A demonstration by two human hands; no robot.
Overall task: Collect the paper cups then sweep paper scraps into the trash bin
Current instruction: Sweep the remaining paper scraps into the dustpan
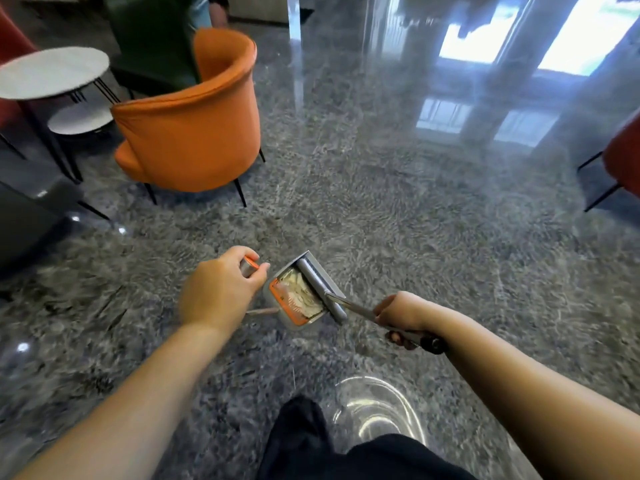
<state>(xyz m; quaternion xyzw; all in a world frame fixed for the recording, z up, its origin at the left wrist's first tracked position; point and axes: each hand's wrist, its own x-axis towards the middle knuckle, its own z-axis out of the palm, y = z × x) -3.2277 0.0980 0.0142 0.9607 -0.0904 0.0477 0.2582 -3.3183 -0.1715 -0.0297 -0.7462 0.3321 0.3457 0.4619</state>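
A grey dustpan (294, 322) with an orange comb edge hangs over the dark speckled floor, filled with pale crumpled paper scraps (306, 294). My left hand (216, 292) is shut on the dustpan's grey handle, whose orange-ringed top (250, 265) shows above my fingers. My right hand (403, 315) is shut on the metal broom handle (360, 311). The grey broom head (322, 289) lies across the pan's open mouth. No paper cups or trash bin are in view.
An orange armchair (194, 126) stands at the upper left, beside two round white side tables (52, 72) and a green chair (152, 39). A red chair (623, 157) is at the right edge. The glossy floor (415, 202) spreads ahead. My dark trouser leg (304, 438) is below.
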